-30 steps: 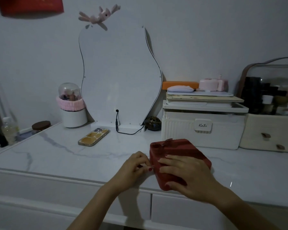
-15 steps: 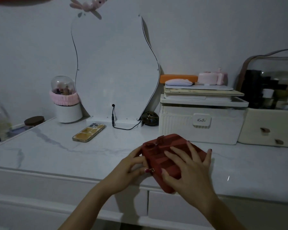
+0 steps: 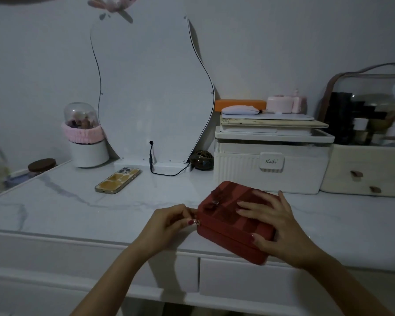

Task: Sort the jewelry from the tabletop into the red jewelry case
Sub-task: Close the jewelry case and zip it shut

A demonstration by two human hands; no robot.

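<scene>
Red and quilted, the jewelry case [image 3: 235, 221] sits shut at the front edge of the white marble tabletop [image 3: 78, 201], its near corner hanging slightly past the edge above the drawers. Its long axis runs on a diagonal, from the far left corner down toward the near right.

The right hand [image 3: 276, 226] lies over the lid with fingers spread and fairly straight, the thumb braced against the near side wall, so it presses and steadies the case without clasping it. The left hand [image 3: 169, 222] sits just beside the case's left corner, fingertips drawn together in a pinch on a small metal zipper pull [image 3: 198, 222] at the seam; in this dim light the pull is tiny, so the pinch is probably on it, though I cannot be fully sure.

That corner is what the coming move turns on. The zip appears to follow the seam round the case, so the left hand, the nearer one, would need to draw the pull along the side while the right holds the case from sliding. No loose jewelry can be made out on the tabletop; a phone [image 3: 118, 180] lies well apart to the far left, before a curvy mirror [image 3: 151, 87].
</scene>
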